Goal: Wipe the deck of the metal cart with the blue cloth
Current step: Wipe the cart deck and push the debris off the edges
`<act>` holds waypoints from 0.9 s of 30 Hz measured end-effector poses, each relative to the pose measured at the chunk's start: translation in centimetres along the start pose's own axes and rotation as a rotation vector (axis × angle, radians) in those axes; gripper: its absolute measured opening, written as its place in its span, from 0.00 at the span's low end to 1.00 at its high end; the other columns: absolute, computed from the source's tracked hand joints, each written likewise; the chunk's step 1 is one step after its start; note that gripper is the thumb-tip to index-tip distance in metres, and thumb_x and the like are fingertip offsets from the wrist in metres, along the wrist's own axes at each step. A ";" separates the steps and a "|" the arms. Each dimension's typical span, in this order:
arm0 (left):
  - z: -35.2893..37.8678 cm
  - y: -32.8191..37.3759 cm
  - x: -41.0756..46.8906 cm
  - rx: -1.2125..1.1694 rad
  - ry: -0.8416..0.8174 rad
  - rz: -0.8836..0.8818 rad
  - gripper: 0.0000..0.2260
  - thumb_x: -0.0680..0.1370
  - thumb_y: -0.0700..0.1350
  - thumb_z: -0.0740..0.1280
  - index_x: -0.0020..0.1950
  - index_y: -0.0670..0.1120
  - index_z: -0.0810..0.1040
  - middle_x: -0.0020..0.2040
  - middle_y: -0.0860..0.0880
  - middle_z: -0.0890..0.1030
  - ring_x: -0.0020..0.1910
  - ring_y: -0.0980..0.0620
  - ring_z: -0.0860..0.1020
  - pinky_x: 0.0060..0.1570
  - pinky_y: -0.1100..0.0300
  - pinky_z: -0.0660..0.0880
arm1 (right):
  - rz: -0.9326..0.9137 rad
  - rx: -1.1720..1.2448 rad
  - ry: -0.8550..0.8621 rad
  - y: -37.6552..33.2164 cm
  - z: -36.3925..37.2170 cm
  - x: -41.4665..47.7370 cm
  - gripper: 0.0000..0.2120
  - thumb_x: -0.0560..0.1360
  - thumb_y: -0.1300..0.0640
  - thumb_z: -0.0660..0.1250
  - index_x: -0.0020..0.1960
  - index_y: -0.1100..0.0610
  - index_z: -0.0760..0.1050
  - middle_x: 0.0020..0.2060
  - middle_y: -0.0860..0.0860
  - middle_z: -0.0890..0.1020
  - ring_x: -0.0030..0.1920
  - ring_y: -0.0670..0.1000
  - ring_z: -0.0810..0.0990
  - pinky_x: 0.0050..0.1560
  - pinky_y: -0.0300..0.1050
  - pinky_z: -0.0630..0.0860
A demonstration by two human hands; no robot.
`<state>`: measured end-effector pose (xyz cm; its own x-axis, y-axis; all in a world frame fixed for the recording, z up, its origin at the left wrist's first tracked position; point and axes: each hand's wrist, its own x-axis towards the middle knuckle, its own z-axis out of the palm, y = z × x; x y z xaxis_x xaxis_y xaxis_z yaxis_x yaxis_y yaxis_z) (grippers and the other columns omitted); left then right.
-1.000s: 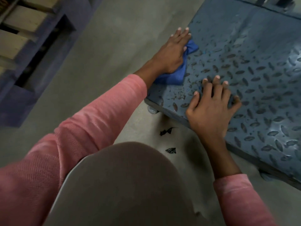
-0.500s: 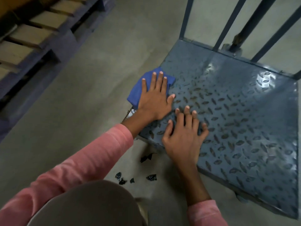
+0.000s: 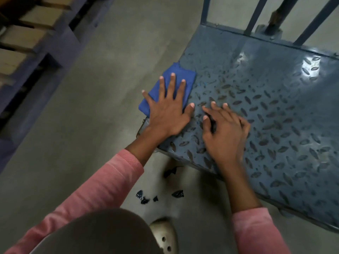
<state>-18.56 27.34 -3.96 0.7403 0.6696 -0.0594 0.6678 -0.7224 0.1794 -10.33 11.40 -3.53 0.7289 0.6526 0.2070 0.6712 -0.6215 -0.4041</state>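
The blue cloth [image 3: 187,76] lies folded on the near left corner of the metal cart's deck [image 3: 275,116], a grey-blue tread plate, and hangs slightly over the left edge. My left hand [image 3: 168,110] presses flat on the cloth with fingers spread. My right hand [image 3: 225,132] rests on the bare deck just right of it, blurred, with fingers loosely bent. A dark spot shows between its thumb and forefinger; I cannot tell whether that is shadow or a scrap.
Upright metal bars [image 3: 255,15] rise from the deck's far edge. Several black scraps [image 3: 145,197] lie on the concrete floor below the near edge, beside my shoe [image 3: 164,235]. A wooden pallet in a blue frame [image 3: 27,43] stands at the left.
My left hand has gone from angled over the cloth to flat with fingers spread near the deck's corner. My right hand's fingers have bent a little and blur with motion. The view has pulled back.
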 end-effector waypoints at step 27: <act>-1.1 -2.1 18.1 -0.371 0.005 0.299 0.25 0.84 0.48 0.55 0.79 0.40 0.68 0.81 0.40 0.63 0.81 0.43 0.64 0.80 0.54 0.56 | 0.015 -0.262 -0.112 -1.5 -0.9 0.3 0.17 0.80 0.46 0.55 0.68 0.42 0.67 0.70 0.45 0.69 0.67 0.50 0.69 0.64 0.57 0.63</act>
<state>-6.68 41.19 -4.34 0.8947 0.4435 0.0531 0.3523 -0.7739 0.5263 -10.99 12.20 -2.07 0.7294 0.6772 0.0968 0.6830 -0.7128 -0.1594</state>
